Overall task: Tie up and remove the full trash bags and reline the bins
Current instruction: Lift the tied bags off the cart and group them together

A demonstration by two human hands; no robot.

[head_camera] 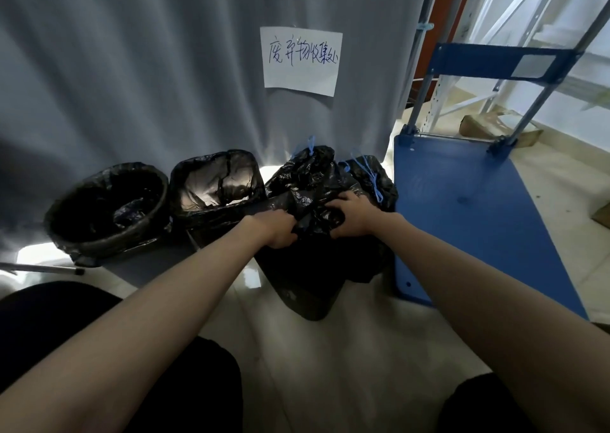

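Note:
A dark bin stands on the floor in front of me with a black liner bag bunched at its top. My left hand grips the liner's left edge and my right hand grips its right edge. Behind it sit two tied black trash bags with blue drawstrings. To the left are a round bin and a square bin, each lined with an open black bag.
A grey curtain with a handwritten paper sign hangs behind the bins. A blue platform cart stands close on the right. A metal pole lies at the left. Cardboard sits beyond the cart.

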